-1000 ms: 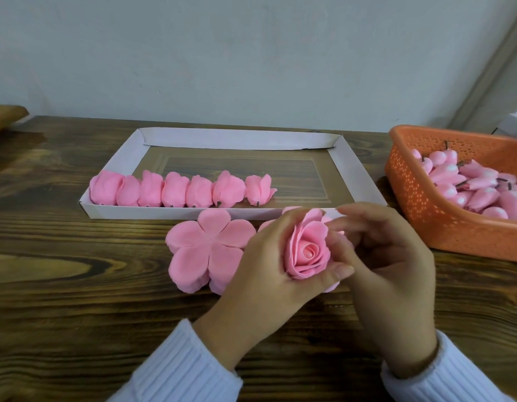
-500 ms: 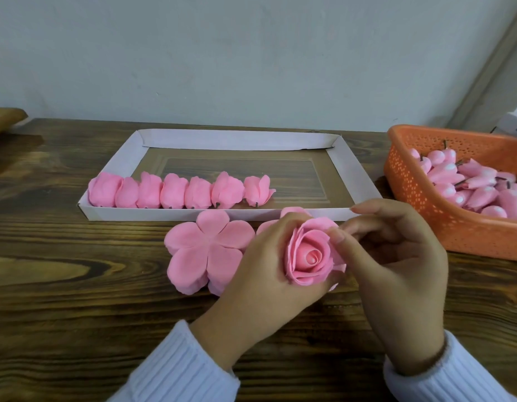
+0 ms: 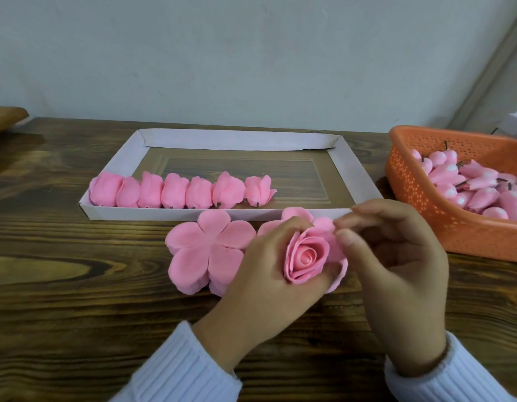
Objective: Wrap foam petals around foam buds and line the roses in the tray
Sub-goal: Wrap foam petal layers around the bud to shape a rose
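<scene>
Fingers (image 3: 290,227) of left hand (image 3: 263,274) curl round rose (image 3: 306,256), over desk (image 3: 77,285) just before tray (image 3: 237,139) | right hand (image 3: 396,256) pinches its outer petal | seven roses (image 3: 179,192) along tray's near wall | flat petals (image 3: 208,250) just left of the rose | buds (image 3: 483,187) in basket (image 3: 454,227)

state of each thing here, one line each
rose: partly wrapped, outer petals loose
left hand: grips the rose
right hand: fingertips pinch the rose's outer edge
flat petals: lying open on the table, unwrapped
tray: seven finished roses in a row along its near wall
basket: holds a heap of buds
</scene>
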A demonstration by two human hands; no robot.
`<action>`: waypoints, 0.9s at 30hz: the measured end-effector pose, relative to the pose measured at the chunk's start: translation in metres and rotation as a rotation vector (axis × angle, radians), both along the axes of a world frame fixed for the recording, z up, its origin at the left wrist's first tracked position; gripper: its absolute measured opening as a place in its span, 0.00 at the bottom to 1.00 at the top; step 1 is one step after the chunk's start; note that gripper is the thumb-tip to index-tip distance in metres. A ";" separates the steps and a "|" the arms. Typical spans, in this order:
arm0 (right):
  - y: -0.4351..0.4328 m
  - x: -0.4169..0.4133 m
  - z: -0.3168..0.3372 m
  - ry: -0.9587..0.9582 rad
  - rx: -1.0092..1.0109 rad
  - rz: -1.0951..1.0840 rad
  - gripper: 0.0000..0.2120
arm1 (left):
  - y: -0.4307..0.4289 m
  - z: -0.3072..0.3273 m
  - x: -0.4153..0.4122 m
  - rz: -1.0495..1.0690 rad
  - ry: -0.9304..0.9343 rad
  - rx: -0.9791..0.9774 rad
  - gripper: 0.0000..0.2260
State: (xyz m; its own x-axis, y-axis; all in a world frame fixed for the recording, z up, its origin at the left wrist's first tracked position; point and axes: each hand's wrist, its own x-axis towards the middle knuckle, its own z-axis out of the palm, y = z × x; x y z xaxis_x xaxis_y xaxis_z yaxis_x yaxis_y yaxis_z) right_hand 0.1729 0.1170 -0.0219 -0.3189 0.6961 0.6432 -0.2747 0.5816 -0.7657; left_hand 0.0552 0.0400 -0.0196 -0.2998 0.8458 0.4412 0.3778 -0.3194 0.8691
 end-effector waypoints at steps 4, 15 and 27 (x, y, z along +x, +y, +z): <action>0.003 -0.003 0.001 0.071 -0.407 0.185 0.08 | -0.002 0.004 0.001 0.009 -0.134 0.074 0.07; -0.003 -0.009 0.003 -0.054 -0.930 1.027 0.28 | -0.007 0.009 0.004 -0.012 -0.314 0.077 0.16; -0.006 -0.012 0.001 -0.038 -0.990 1.039 0.22 | -0.007 0.005 0.003 -0.055 -0.252 -0.031 0.22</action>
